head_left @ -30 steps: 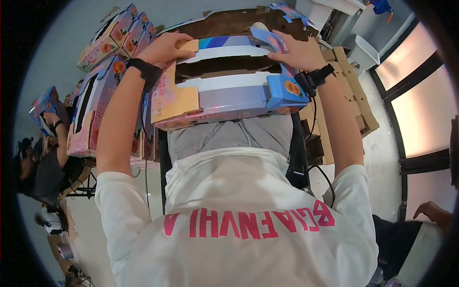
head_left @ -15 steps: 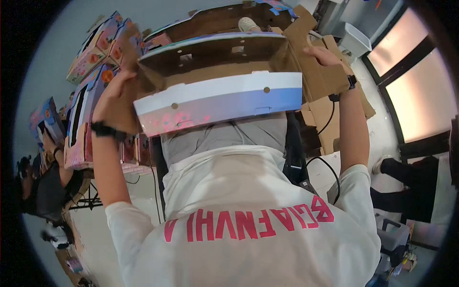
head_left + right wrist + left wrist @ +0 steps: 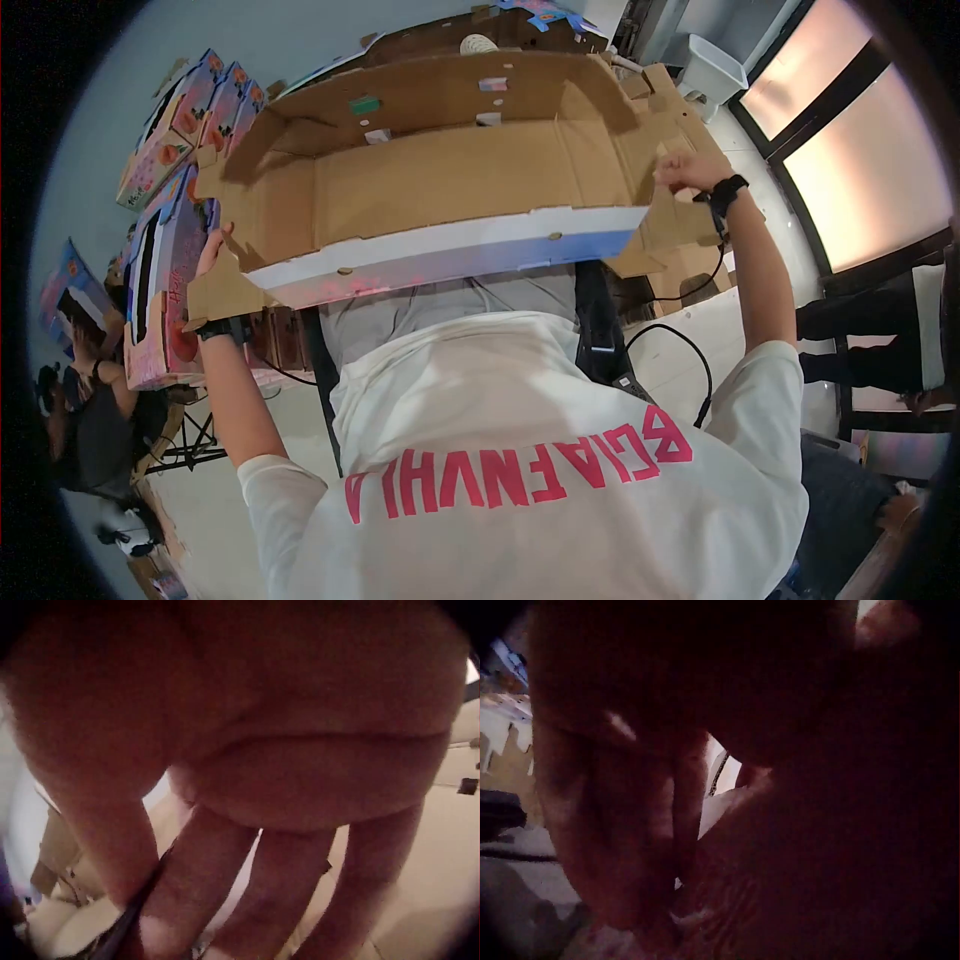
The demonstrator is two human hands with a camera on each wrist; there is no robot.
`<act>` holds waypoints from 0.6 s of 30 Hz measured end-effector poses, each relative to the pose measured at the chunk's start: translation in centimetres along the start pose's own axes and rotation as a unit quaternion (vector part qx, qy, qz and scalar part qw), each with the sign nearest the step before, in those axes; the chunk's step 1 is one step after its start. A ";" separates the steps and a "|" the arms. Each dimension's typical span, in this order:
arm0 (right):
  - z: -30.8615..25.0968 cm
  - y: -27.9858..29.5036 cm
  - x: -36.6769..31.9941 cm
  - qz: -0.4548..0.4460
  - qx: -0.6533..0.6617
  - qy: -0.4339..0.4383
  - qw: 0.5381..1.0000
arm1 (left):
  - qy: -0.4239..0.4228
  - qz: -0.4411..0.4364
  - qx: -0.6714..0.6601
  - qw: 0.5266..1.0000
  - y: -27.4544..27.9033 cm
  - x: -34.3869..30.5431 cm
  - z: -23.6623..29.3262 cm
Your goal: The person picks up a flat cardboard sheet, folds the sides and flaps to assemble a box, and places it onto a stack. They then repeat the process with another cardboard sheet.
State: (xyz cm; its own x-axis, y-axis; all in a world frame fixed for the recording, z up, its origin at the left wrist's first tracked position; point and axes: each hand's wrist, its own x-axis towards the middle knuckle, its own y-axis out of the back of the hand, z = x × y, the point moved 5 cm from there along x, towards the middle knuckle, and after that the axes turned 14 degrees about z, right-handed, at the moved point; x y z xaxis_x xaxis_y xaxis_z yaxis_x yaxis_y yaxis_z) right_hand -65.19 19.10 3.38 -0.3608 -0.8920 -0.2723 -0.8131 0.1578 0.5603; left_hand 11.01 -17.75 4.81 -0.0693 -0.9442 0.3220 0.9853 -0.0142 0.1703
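Observation:
An open cardboard box [image 3: 440, 190] lies across the person's lap, its plain brown inside facing up. The near wall [image 3: 450, 250] is printed white, blue and pink. At the left end, the left hand [image 3: 212, 250] grips a brown end flap [image 3: 225, 292], thumb on its inner face and fingers mostly hidden behind it. On the right, the right hand [image 3: 692, 172] has its fingers curled at the edge of the other end flap [image 3: 645, 150]. In the right wrist view, the thumb and fingers [image 3: 199, 877] close about a thin dark edge. The left wrist view is very dark.
Printed boxes with handle slots [image 3: 165, 270] stand stacked at the left. Brown cardboard [image 3: 690, 120] lies beyond the right hand. A large carton [image 3: 420, 50] stands ahead. Another person [image 3: 95, 400] handles a box at far left. A cable [image 3: 705, 370] hangs by the right arm.
The box has turned from its slotted, printed side up to its open inside up. Its end flaps now spread outward, and both hands have moved apart and lower with them.

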 end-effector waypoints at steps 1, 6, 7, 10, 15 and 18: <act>0.6 -1.0 -0.1 -0.051 -0.013 -0.024 0.998 | 0.140 -0.036 -0.086 0.986 -1.5 -0.4 0.7; 4.8 -3.2 0.8 -0.104 -0.099 -0.034 0.989 | 0.449 -0.117 -0.271 0.843 -1.9 0.7 -4.7; 4.3 -4.2 0.2 -0.091 -0.077 -0.037 0.992 | 0.478 -0.232 -0.323 0.783 -3.0 -0.1 -3.6; 5.6 -6.9 0.7 0.056 0.148 -0.121 0.980 | 0.446 -0.197 -0.352 0.799 -4.1 -0.7 -4.3; 8.7 -7.7 -1.2 0.336 0.359 -0.086 0.866 | 0.311 -0.214 -0.530 0.759 -4.2 1.5 -7.6; 9.5 -9.0 -4.8 0.315 0.502 -0.035 0.805 | 0.246 -0.230 -0.599 0.726 -8.2 0.1 -2.6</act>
State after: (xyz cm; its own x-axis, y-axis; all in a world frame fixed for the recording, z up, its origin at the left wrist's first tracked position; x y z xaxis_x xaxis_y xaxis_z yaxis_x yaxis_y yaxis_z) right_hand -60.51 25.99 -7.73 -0.8419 -0.4806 -0.2455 -0.4053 0.8634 -0.3004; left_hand 3.32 -18.62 1.06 -0.6614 -0.7472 0.0656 0.3237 -0.3632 -0.8737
